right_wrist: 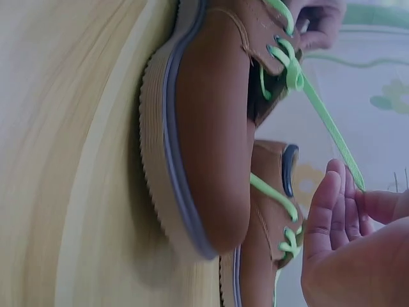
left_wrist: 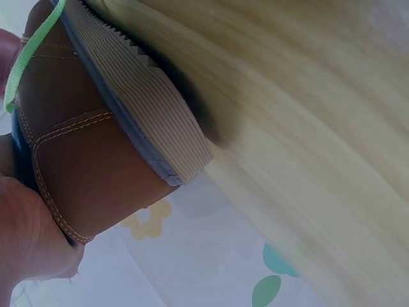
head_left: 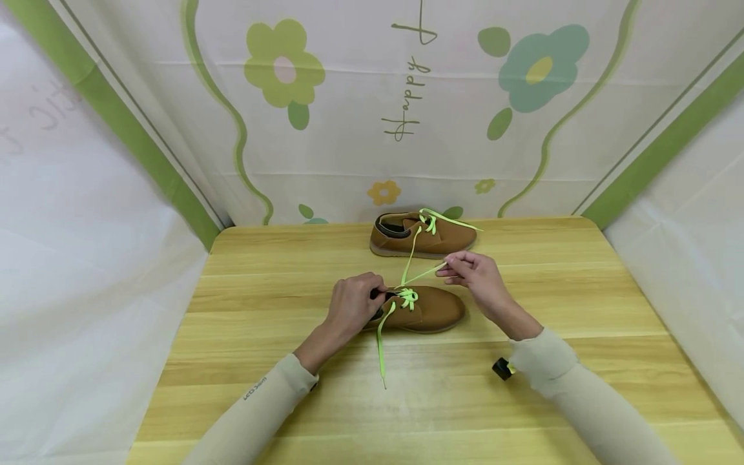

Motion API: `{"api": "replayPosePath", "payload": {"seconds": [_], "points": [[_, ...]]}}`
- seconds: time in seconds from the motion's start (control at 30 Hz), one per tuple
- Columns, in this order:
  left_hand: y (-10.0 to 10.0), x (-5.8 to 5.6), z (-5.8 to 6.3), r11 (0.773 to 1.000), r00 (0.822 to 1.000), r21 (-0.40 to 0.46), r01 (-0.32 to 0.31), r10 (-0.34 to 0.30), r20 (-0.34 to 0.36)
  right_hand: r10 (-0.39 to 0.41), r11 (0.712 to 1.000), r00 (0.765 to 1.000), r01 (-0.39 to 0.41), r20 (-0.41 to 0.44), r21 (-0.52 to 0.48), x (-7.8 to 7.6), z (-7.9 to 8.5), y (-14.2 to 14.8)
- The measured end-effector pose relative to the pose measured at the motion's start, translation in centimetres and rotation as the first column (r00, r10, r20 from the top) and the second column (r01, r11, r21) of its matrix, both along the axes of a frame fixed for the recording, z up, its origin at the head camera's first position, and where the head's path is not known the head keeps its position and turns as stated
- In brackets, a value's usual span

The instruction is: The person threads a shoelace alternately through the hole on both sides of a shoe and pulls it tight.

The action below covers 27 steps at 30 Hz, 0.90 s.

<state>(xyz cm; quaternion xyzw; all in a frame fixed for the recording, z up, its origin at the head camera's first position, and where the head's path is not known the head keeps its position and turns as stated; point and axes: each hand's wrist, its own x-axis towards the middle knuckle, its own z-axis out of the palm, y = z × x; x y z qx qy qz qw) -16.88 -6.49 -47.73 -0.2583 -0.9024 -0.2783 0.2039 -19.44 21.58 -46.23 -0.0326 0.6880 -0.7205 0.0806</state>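
The nearer brown shoe (head_left: 438,309) lies toe to the right, its bright green lace threaded through the eyelets. My left hand (head_left: 353,302) grips it at the ankle opening, thumb and fingers by the tongue; the exact part pinched is partly hidden. My right hand (head_left: 479,283) pinches one end of the green shoelace (right_wrist: 332,131) between thumb and forefinger, drawn straight out from the eyelets. The other lace end (head_left: 380,352) hangs over the shoe's near side onto the table. In the left wrist view, the shoe's heel (left_wrist: 83,169) stands beside the left hand.
A matching brown shoe (head_left: 447,241) lies behind, near the table's back edge, with loose green laces; one trails toward the nearer shoe. A small black object (head_left: 502,368) sits by the right cuff. White flowered fabric (head_left: 343,129) rises behind the wooden table (head_left: 261,310).
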Motion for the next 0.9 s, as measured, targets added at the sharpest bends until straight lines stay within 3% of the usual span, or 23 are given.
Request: {"api": "replayPosePath", "payload": {"seconds": [0.67,0.9], "points": [[0.1,-0.2,0.0,1.0,0.999,0.021,-0.002,0.001,0.041,-0.168,0.974,0.981,0.18,0.094,-0.135,0.7,-0.5,4.3],[0.0,-0.3,0.1,1.0,0.997,0.025,-0.011,0.009,0.072,-0.181,0.964,0.971,0.206,0.154,-0.168,1.2,-0.9,5.4]]}}
